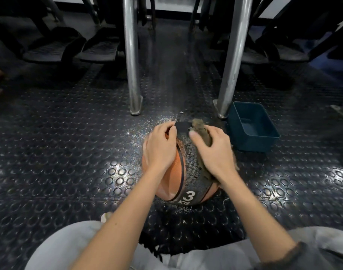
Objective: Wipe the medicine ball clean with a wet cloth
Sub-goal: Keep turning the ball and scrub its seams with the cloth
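Our left hand [159, 147] cups the orange-and-black rubber medicine ball [188, 162] on the studded black floor [69, 152], fingers curled over it; our right hand [215, 151] clutches the grey-brown cloth [201, 129] against its top. Pressing off-centre on wet rubber could roll it into the blue plastic tub [250, 143].

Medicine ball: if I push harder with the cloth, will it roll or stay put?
The medicine ball is round, so it probably rolls without the left hand steadying it. Its "3 KG" marking suggests it is heavy for its size. The wet-looking floor may let it slip.
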Tool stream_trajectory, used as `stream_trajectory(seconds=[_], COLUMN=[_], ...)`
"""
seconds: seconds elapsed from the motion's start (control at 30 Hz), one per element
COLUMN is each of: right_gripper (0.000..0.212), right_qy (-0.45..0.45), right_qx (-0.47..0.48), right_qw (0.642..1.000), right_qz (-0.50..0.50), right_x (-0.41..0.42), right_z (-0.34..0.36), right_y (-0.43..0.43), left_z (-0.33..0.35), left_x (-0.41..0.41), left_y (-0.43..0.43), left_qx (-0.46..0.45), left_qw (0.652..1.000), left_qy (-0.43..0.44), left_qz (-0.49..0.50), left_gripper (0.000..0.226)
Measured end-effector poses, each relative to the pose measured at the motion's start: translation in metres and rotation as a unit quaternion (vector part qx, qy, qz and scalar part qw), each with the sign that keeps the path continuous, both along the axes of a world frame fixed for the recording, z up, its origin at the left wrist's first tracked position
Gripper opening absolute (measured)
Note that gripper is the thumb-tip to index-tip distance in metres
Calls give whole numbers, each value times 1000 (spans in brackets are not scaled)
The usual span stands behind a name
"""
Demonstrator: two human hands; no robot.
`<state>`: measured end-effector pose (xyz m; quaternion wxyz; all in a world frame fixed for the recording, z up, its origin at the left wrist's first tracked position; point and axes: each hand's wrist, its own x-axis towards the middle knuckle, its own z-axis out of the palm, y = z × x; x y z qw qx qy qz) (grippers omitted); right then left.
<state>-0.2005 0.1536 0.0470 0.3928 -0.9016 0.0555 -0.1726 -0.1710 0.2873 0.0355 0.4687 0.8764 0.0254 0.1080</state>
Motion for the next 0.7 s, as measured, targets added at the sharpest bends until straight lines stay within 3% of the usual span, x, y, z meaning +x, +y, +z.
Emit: stream_trajectory(seconds=[0.23, 0.37, 0.5, 0.57, 0.7], right_gripper=[39, 34, 22, 25, 30], right_qy=[-197, -185, -66, -88, -190], right_qx=[-84, -89, -40, -57, -59], right_qw=[975, 975, 995, 994, 978], right_qz=[51, 88, 55, 41, 66], right_x=[-70, -40, 16, 4, -72], right_z=[-38, -17, 11, 7, -29], right_y=[33, 18, 4, 9, 37], left_z=[2, -7, -10, -8, -3], left_x=[10, 11, 8, 6, 3], left_y=[8, 13, 12, 11, 9], left_qx=[-31, -94, -91, -71, -49], left_qw=[999, 992, 992, 995, 996], left_qy=[17, -23, -51, -51, -29], left_qz=[-30, -79, -71, -55, -61], left_gripper=[27, 24, 39, 43, 29])
